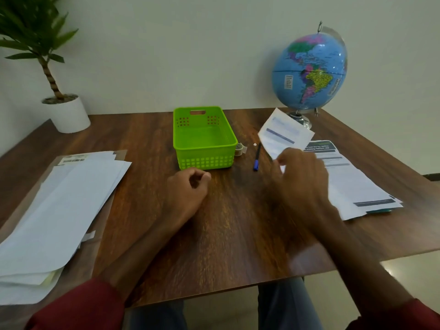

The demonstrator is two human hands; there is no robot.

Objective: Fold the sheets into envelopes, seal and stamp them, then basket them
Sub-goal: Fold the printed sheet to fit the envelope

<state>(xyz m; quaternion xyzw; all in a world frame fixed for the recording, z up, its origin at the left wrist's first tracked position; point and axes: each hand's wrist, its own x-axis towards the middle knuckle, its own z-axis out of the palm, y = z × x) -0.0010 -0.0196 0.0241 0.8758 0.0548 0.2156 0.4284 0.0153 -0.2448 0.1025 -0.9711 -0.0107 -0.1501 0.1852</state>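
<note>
My right hand (301, 177) holds a printed sheet (284, 133) lifted off the table, its far edge tilted up toward the globe. A stack of printed sheets (357, 184) lies flat on the right side of the table. My left hand (188, 186) rests on the wood just in front of the green basket (204, 160), fingers curled, holding nothing. The basket has nothing inside. A pile of white envelopes (64, 206) lies at the left on a clear sleeve. A small tape roll (240, 148) sits beside the basket, and a blue pen (257, 158) lies right of it.
A globe (309, 72) on a metal stand is at the back right corner. A potted plant (67, 113) stands at the back left. The table's front edge runs close to my lap, and floor shows at the right.
</note>
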